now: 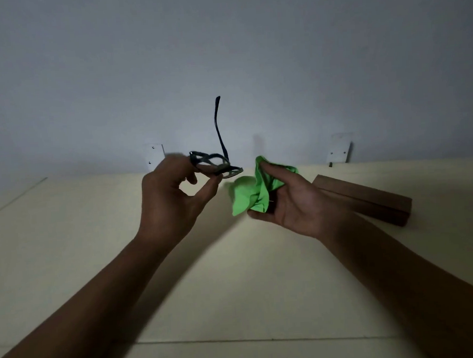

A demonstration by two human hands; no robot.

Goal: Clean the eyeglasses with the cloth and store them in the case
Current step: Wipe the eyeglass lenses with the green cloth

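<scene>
My left hand [173, 199] pinches dark-framed eyeglasses [215, 165] by the frame, held above the table with the lenses nearly flat and one temple arm pointing straight up. Just to the right, my right hand [295, 203] grips a crumpled bright green cloth [254, 191], a small gap apart from the glasses. A long brown case [369, 198] lies shut on the table behind and to the right of my right hand.
The pale yellow table [235, 275] ends at a grey wall [222, 55]. Two white brackets [156, 156] [339, 151] are fixed to the wall at the table's back edge. A seam crosses the table near the front.
</scene>
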